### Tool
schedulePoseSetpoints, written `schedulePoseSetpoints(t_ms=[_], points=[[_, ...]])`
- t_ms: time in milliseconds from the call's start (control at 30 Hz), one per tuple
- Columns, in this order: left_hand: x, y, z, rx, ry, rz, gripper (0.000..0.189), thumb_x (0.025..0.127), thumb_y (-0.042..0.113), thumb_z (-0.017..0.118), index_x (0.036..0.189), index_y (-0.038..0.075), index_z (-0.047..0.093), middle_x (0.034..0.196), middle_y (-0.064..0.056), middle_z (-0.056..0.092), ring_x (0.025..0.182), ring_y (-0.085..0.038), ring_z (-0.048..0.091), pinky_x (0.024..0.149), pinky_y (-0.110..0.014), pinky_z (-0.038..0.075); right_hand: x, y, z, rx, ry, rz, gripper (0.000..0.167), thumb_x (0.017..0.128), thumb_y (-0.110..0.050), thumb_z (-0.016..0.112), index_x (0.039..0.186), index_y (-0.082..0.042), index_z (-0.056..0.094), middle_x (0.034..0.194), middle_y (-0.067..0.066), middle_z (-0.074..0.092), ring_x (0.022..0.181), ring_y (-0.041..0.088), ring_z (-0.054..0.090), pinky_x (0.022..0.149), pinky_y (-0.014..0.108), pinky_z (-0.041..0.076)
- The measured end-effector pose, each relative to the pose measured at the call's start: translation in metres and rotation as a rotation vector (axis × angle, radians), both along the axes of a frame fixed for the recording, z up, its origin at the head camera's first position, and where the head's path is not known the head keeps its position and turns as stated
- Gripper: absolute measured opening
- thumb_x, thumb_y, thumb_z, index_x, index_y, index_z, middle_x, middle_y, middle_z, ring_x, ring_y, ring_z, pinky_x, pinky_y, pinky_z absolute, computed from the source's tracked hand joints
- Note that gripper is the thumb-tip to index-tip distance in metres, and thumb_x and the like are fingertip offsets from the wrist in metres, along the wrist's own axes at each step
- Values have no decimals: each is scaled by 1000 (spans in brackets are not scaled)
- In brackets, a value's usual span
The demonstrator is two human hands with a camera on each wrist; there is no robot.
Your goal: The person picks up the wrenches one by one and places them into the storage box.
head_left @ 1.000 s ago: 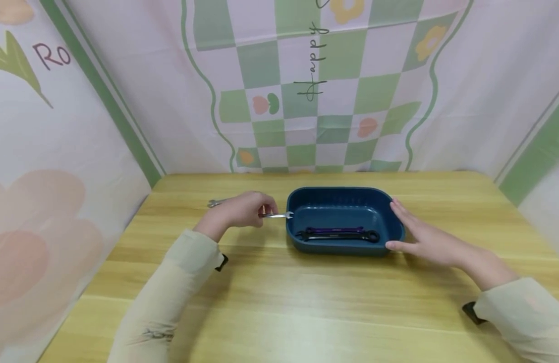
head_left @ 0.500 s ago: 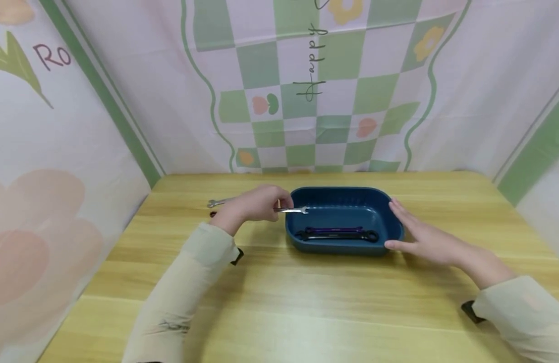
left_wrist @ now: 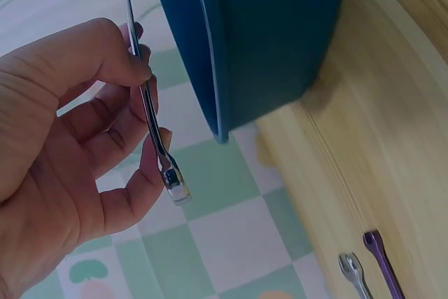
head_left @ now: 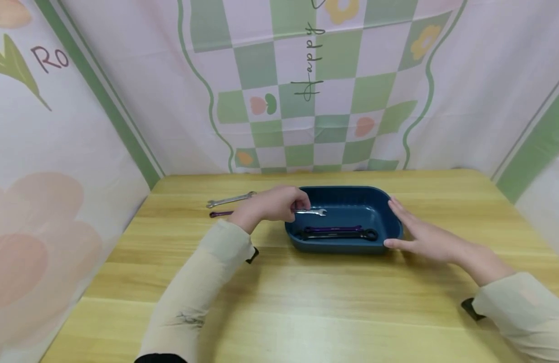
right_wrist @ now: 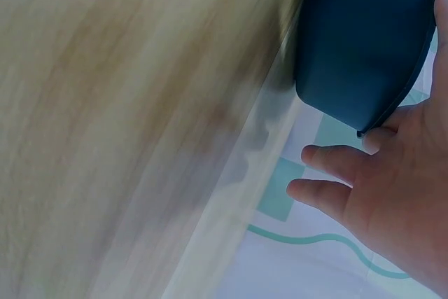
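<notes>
Pinching a small silver wrench between the thumb and fingers of the left hand, clamping them on its shank. Holding it roughly level above the left part of a dark blue bin, pointing one open-ended tip to the right, and carrying it apart from the bin's rim in the left wrist view. Bracing the right hand against the bin's right end, stretching its fingers out straight and well apart, touching the rim with the thumb near the front corner and with a fingertip farther back. Seeing inside the bin a long black wrench and, just behind it, a slim purple wrench, lying side by side along the near wall. Showing on the wood-grained surface, left of the bin, a second silver wrench and, nearer, a second purple wrench, hiding partly behind the left arm. Wearing a pale sleeve on each arm. Facing a printed cloth with green and white checks beyond the surface's far edge.
</notes>
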State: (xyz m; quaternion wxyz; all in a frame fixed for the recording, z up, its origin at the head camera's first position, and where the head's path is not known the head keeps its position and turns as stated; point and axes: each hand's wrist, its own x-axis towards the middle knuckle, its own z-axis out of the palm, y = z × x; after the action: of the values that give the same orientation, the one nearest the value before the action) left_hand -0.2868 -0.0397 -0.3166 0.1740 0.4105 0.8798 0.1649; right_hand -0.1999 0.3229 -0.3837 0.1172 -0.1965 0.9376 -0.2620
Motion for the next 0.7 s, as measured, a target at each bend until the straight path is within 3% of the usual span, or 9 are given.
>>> schedulePoseSetpoints(t_ms=[233, 433, 700], points=[[-1, 15, -1, 10, 5, -23, 38, 89, -12, 60, 120, 6, 70, 109, -8, 67, 91, -19, 55, 79, -26, 49, 0, -1, 1, 0, 12, 9, 103, 100, -43, 66, 164, -7, -7, 168, 18, -15, 144, 62, 13, 108, 76, 20], [1, 26, 0, 19, 0, -34, 37, 89, -12, 61, 122, 4, 70, 113, -13, 67, 90, -19, 54, 76, -26, 49, 1, -1, 1, 0, 10, 5, 103, 100, -43, 65, 164, -7, -8, 168, 18, -15, 143, 62, 14, 108, 76, 21], [2, 40, -4, -7, 55, -62, 37, 91, -8, 62, 123, 8, 70, 112, -8, 68, 88, -17, 53, 76, -23, 48, 0, 1, -1, -3, 14, 0, 102, 101, -43, 64, 164, -11, -10, 168, 16, -16, 143, 63, 14, 107, 76, 21]])
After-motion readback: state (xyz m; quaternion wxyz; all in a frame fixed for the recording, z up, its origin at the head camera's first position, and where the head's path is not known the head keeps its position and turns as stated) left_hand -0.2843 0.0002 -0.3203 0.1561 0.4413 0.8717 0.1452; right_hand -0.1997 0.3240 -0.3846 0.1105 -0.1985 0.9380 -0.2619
